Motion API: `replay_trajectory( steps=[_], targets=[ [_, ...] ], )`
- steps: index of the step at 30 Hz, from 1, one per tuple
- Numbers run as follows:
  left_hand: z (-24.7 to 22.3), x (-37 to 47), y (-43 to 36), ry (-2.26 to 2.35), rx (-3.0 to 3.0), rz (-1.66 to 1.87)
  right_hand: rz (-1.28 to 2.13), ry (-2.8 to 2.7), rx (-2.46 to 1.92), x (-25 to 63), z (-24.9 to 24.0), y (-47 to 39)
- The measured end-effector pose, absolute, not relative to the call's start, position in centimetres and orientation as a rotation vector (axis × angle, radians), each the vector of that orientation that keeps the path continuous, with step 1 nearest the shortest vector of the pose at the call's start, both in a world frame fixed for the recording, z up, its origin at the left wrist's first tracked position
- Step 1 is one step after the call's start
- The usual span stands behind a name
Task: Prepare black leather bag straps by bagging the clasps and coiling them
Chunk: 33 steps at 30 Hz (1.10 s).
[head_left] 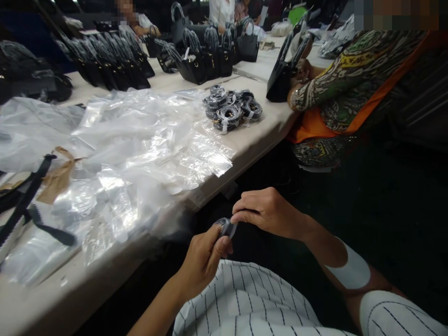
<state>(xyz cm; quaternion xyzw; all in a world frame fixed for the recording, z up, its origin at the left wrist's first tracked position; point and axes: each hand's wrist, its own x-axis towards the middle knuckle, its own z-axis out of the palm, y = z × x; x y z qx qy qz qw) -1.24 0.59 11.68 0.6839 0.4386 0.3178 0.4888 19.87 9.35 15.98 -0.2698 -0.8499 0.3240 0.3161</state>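
A: Can any writing be read?
B: Small gold marks are seen on the black handbags at the back of the table, but they are too small to be made out.
A: Where is the wrapped bundle, and which way is it pointed?
B: It is held off the table, beyond the striped shirt. Its visible end is pointed up and away from the body; its lower part is covered by fingers, so its long axis cannot be told.
A: And the hands?
B: The bundle is gripped by the left hand, between thumb and curled fingers. The right hand is narrowed, its thumb and fingertips brought close together at the bundle's right edge; whether anything is pinched there cannot be told.
A: What lies nearest?
B: Clear plastic bags are spread on the table, with wrapped coils heaped beyond.
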Motion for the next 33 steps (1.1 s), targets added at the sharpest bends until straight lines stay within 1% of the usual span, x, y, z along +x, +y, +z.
replay_trajectory(
  steps=[2,5,7,10,14,16,18,20,22,24,25,27,30,32,33],
  targets=[
    [12.3,-1.0,0.2,0.981,1.546,0.803,0.935,-2.227,-0.66,19.9,15.3,9.9],
    [13.8,-0.6,-0.2,0.812,1.308,0.888,1.167,-2.129,-0.566,19.6,14.6,9.8],
    [15.0,-0.3,0.0,0.686,1.149,0.971,1.227,-2.03,-0.543,19.0,14.4,9.0],
    [16.9,0.2,1.0,0.59,0.999,1.144,1.162,-1.899,-0.597,17.8,14.3,7.5],
    [19.1,0.5,3.4,0.652,0.941,1.369,0.963,-1.803,-0.728,16.1,13.7,6.4],
    [19.6,0.5,4.9,0.676,0.934,1.467,0.941,-1.783,-0.798,15.4,13.1,6.1],
    [19.6,0.4,6.4,0.733,0.959,1.556,1.058,-1.753,-0.811,15.2,12.8,5.7],
    [18.8,0.2,7.5,0.842,1.062,1.636,1.3,-1.709,-0.772,15.4,13.0,5.0],
    [17.5,-0.3,8.2,1.009,1.291,1.689,1.564,-1.66,-0.736,16.2,13.8,4.3],
    [16.0,-0.9,8.3,1.202,1.628,1.611,1.679,-1.647,-0.758,17.4,15.1,4.0],
    [15.3,-1.2,8.1,1.279,1.784,1.512,1.642,-1.664,-0.799,18.0,15.8,4.1],
    [14.3,-1.7,7.4,1.342,2.018,1.289,1.407,-1.721,-0.904,19.1,17.2,4.8],
    [13.7,-2.0,6.0,1.213,2.23,1.133,0.987,-1.779,-0.971,20.3,18.8,6.4],
    [13.8,-1.8,5.1,1.088,2.291,1.065,0.855,-1.822,-0.939,20.7,19.4,7.7],
    [14.0,-1.7,4.7,1.04,2.286,1.028,0.849,-1.859,-0.904,20.9,19.6,8.3]
  ],
)
